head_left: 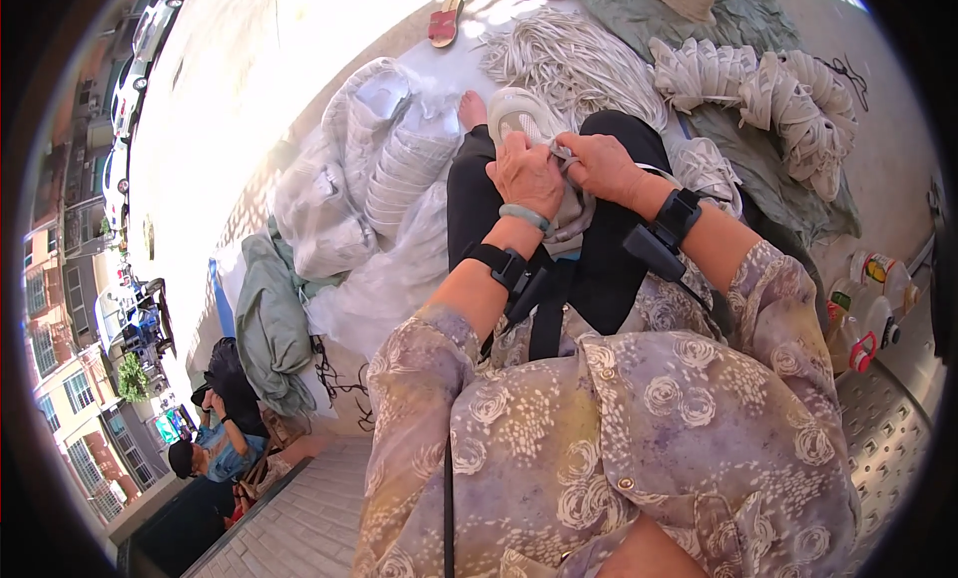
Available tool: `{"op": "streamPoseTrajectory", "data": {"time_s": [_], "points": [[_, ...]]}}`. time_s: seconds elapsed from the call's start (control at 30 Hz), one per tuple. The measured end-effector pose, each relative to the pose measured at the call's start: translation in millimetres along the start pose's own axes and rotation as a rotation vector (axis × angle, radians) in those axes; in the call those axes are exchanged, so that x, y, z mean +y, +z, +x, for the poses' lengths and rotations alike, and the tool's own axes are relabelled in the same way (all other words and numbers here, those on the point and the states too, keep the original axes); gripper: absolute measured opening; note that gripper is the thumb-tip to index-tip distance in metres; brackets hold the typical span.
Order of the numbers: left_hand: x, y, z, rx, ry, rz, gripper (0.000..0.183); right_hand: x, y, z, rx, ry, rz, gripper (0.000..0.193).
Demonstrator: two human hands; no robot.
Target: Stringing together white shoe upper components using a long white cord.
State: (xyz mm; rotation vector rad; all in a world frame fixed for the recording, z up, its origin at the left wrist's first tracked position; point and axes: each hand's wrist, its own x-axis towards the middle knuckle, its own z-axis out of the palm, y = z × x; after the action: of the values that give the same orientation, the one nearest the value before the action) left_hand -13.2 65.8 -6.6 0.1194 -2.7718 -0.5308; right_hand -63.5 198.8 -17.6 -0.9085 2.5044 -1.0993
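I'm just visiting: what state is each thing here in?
Pale shoe: between the knees, toe pointing away
Left hand: curled over the shoe
Right hand: pinching a shoelace
Shoelace pile: loose, tangled
Row of pale shoes: packed together
Green cloth on the left: crumpled
Red sandal: unworn, on the ground
Foot: bare
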Motion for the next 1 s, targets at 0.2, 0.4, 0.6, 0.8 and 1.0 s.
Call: {"op": "streamPoseTrajectory", "data": {"time_s": [0.2, 0.4, 0.6, 0.8, 1.0], "points": [[-48.4, -49.0, -29.9, -0.235, 0.064, -0.036, 0.01, 1.2, 2.4, -10.2, 0.009, 0.102, 0.019, 0.047], [-197.8, -152.7, -131.6, -0.705, -0.642, 0.621, 0.025, 6.4, 6.0, -9.9, 0.041, 0.083, 0.023, 0.064], [-249.8, -226.2, -229.3, -0.998, -1.304, 0.94, 0.035, 4.2, 8.0, -9.3, 0.006, 0.049, -0.013, 0.07], [-214.3, -139.1, -151.6, -0.428, -0.526, 0.284, 0.019, 1.1, 1.9, -4.1, -0.025, 0.137, 0.083, 0.064], [-107.6, -67.2, -36.5, -0.134, 0.121, -0.144, 0.015, 4.4, -5.1, 9.7, 0.049, 0.261, 0.029, 0.046]]}}
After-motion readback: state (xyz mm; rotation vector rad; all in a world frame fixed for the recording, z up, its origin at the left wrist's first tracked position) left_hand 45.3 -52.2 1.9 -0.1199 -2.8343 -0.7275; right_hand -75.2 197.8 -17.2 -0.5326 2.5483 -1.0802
